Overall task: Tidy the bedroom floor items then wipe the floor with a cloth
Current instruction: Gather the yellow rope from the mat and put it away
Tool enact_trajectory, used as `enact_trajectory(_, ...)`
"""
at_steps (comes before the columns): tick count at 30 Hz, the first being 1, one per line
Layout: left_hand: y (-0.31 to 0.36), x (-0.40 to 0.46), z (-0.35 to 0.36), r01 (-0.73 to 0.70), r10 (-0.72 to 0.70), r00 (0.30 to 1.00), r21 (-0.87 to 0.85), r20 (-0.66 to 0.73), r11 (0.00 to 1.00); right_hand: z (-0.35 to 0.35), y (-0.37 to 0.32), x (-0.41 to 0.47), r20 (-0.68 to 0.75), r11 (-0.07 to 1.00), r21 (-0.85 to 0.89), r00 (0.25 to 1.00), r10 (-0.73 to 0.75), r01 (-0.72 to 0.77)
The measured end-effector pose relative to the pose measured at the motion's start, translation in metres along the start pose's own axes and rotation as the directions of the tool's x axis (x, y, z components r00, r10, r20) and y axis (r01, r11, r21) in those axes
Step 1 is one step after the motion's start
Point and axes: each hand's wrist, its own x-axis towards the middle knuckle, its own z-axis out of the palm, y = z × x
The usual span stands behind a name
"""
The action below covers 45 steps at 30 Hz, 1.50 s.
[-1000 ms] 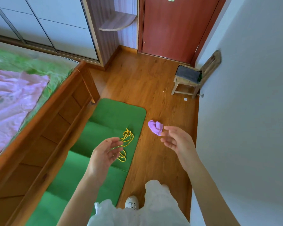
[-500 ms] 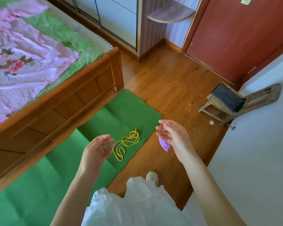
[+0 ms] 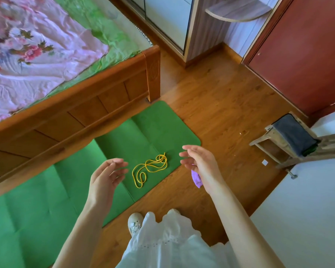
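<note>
Cord (image 3: 150,168), yellow and loosely looped, lies on the near right end of the green mat (image 3: 46,200), between our two hands. Our left hand (image 3: 104,178) hovers just left of it with fingers relaxed and spread, holding nothing. Our right hand (image 3: 200,166) hovers to its right, fingers straight and loose, also holding nothing. Under that hand a purple cloth (image 3: 196,179) lies on the wooden floor (image 3: 220,105), just off the mat's edge and partly hidden by our wrist. The mat runs along the foot of the wooden bed frame (image 3: 75,117) on the left, with pink floral bedding (image 3: 27,51) above it. At the right, against the white wall, stands a small wooden stool (image 3: 275,140) with a dark folded cloth (image 3: 294,134) on its seat. Far right is a red door (image 3: 302,51); a wardrobe (image 3: 168,18) stands far centre. Nearest us we see a white skirt (image 3: 172,244) and a white shoe (image 3: 134,222).
</note>
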Motion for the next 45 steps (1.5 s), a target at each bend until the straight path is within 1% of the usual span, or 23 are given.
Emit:
enact_trajectory(12,-0.081,0.086,-0.010,0.024,-0.023,1.000,0.063,-0.001,0.998,0.016,0.071,0.085,0.006,0.997,0.081,1.000,-0.001,0.000)
enact_trajectory(18,-0.125,0.145,-0.018,-0.040,0.038,0.999,0.152,0.016,0.988,0.029,0.113,0.142,0.020,0.997,0.078,0.999,-0.030,0.028)
enact_trajectory(26,-0.194,0.233,-0.031,-0.049,0.044,0.998,0.098,0.053,0.994,0.039,0.188,0.223,0.065,0.995,0.073,0.996,-0.067,0.063)
enact_trajectory(34,-0.293,0.316,-0.044,-0.001,-0.004,0.997,0.061,0.081,0.998,0.046,0.292,0.319,0.082,0.997,-0.077,0.997,-0.007,0.013)
enact_trajectory(41,-0.381,0.384,-0.053,0.004,-0.011,0.996,0.071,0.090,0.997,0.044,0.372,0.391,0.110,0.989,-0.141,0.994,-0.027,0.043)
enact_trajectory(45,-0.425,0.421,-0.055,-0.018,0.006,0.995,0.119,0.099,0.993,0.042,0.414,0.429,0.173,0.984,-0.154,0.983,-0.058,0.085)
